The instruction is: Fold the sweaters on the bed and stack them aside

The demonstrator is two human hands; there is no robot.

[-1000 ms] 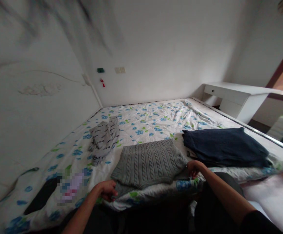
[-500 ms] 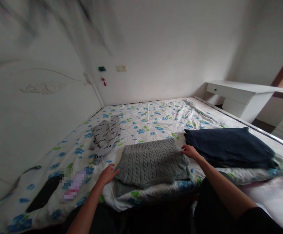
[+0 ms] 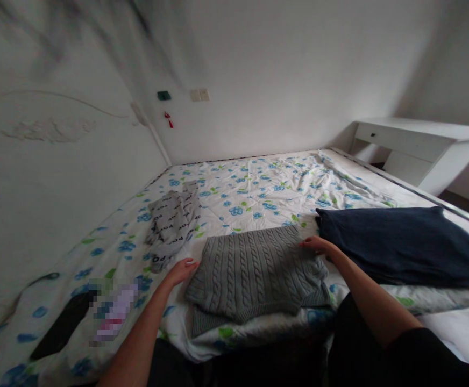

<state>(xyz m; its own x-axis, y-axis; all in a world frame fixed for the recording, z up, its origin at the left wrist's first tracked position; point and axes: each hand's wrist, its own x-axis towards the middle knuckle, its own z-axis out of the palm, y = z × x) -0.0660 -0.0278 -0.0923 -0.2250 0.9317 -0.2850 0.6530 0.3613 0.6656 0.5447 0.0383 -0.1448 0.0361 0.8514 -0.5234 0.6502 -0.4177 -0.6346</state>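
A folded grey cable-knit sweater (image 3: 254,271) lies flat near the front edge of the bed, its ribbed hem toward me. My left hand (image 3: 181,271) is at the sweater's left edge, fingers stretched toward the knit and holding nothing that I can see. At the upper right edge, my right hand (image 3: 317,245) rests its fingertips against the knit, fingers apart and not wrapped round it. Just right of that hand lies a folded dark navy garment (image 3: 396,244). Left of the sweater is a crumpled grey garment with black lettering (image 3: 172,220).
The bed sheet (image 3: 246,188) is white with blue flowers and green leaves. A black flat object (image 3: 63,325) and a pixelated purple-and-pink item (image 3: 115,314) lie at the left. A white desk (image 3: 416,142) stands beyond the bed's right edge. The white headboard (image 3: 49,177) borders the left.
The view has tilted and moved in slightly, so the back wall sits higher. My right hand has come from beside the sweater's edge onto it. The left hand's fingers are straighter.
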